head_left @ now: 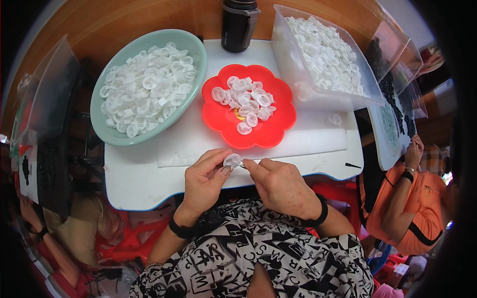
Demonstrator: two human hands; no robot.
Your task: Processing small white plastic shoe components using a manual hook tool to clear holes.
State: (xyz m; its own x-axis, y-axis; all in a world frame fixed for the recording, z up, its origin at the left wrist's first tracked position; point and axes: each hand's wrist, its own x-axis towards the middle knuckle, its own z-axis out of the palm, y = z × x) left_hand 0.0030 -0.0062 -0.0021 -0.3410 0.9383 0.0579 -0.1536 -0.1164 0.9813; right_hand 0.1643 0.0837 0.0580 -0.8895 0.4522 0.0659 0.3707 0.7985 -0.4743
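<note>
My left hand [204, 180] pinches a small round white plastic part [231, 160] between thumb and fingers, just past the table's near edge. My right hand [284, 186] grips a thin metal tool [242, 166], its tip at the part; the rest of the tool is hidden in the fingers. Beyond my hands, a red flower-shaped dish [271, 130] holds a small heap of similar white parts [250, 102]. A pale green basin [175, 118] at the left is heaped with more of them. At the right, a clear plastic box [325, 93] is also full of white pieces.
A black bottle [238, 26] stands at the back of the white table [134, 171]. One loose white part [334, 119] lies near the box, and a small black stick [353, 165] near the right edge. Other people work at both sides; one wears an orange shirt [421, 198].
</note>
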